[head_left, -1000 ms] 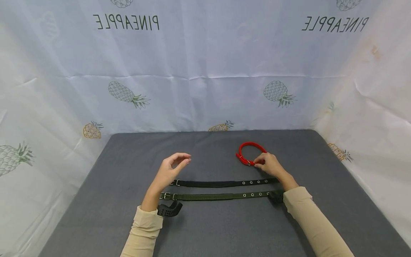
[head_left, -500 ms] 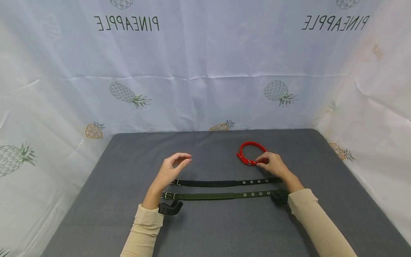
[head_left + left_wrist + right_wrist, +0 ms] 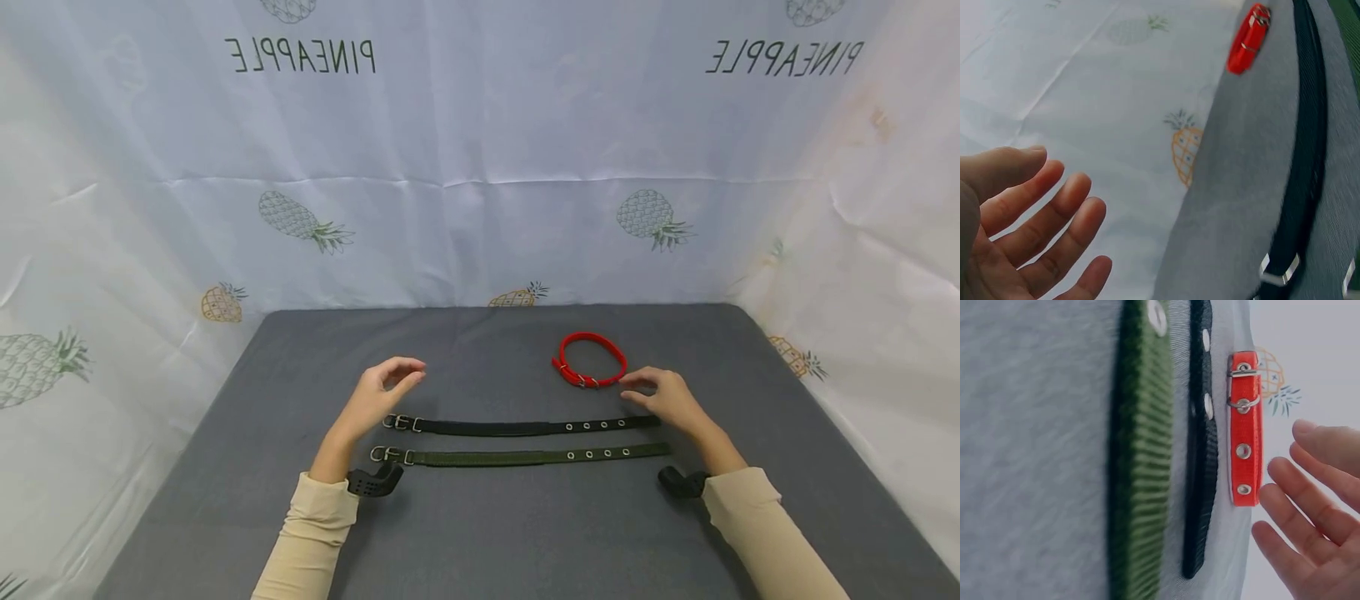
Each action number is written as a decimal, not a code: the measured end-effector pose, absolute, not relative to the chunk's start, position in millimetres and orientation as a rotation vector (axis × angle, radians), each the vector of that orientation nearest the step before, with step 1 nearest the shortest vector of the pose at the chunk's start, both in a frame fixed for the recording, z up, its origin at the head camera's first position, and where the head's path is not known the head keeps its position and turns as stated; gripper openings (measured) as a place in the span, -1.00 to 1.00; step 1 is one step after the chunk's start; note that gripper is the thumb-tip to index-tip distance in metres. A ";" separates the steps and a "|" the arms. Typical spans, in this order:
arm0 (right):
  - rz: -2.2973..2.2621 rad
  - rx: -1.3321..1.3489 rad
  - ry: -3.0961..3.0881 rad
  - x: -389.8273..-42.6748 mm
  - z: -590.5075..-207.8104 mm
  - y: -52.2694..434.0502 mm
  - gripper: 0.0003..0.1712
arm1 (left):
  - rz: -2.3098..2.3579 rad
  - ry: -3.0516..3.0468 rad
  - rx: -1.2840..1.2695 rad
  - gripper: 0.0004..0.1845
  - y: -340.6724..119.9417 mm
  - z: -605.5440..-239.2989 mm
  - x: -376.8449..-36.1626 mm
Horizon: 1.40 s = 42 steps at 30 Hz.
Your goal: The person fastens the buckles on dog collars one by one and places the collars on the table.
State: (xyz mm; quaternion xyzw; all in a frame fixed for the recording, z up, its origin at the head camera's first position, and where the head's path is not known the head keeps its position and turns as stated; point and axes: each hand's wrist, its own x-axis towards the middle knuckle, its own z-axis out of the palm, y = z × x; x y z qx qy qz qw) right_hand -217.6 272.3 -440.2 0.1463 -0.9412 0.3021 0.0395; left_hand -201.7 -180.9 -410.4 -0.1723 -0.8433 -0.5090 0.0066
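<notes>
Withdrawn from red collar [image 3: 590,367]: right hand [image 3: 663,398], now just beside it, fingers relaxed | left hand [image 3: 372,398]: loosely spread, above black collar [image 3: 517,427] buckle

The left hand [image 3: 1016,231] hangs with relaxed fingers beside the black collar [image 3: 1304,156] and the red collar [image 3: 1249,39].

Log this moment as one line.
left hand: open, above black collar | right hand: open, beside red collar | green collar: flat
</notes>
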 end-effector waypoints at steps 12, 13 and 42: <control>0.929 0.478 -2.986 -206.3 -448.9 280.5 -0.72 | -1.355 -2.834 -0.532 -0.68 -207.9 -430.8 -196.9; 0.935 0.472 -2.991 -205.5 -448.9 281.1 -0.71 | -1.335 -2.842 -0.537 -0.68 -209.6 -432.4 -197.2; 0.881 0.572 -2.956 -203.6 -454.5 283.3 -0.87 | -0.933 -2.910 -0.647 -0.79 -213.7 -456.3 -207.6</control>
